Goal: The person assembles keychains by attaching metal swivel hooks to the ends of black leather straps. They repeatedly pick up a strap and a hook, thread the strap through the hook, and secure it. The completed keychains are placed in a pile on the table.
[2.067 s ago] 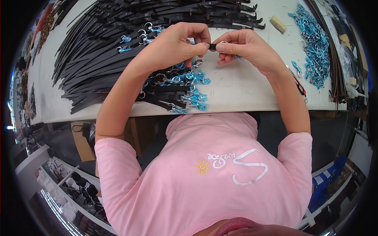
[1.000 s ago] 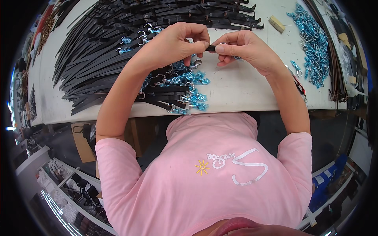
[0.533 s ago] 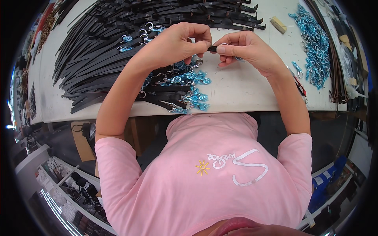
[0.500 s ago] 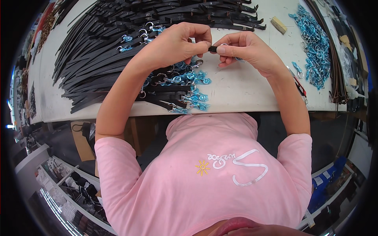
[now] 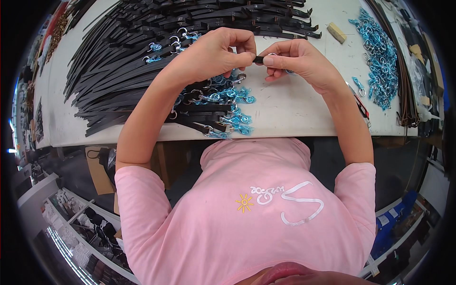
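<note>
Over the table, my left hand (image 5: 216, 53) and my right hand (image 5: 301, 61) face each other, both closed in a pinch. A short piece of black strap (image 5: 259, 60) shows between their fingertips, and each hand grips it. Part of a metal ring peeks out above the right index finger, with a bit of blue below the fingers; the rest is hidden in that hand. Below my left wrist lie finished-looking black straps with silver swivel clips wrapped in blue film (image 5: 241, 128).
Long black straps (image 5: 109, 76) cover the left and far side of the white table (image 5: 294, 111). Blue-wrapped clips (image 5: 380, 57) are heaped at the right, one loose clip (image 5: 358, 86) nearby. A yellowish block (image 5: 337, 33) and a red-and-black tool (image 5: 361, 104) lie there too.
Both hands keep their pinch on the strap, almost unmoved. The whole picture has shifted very slightly.
</note>
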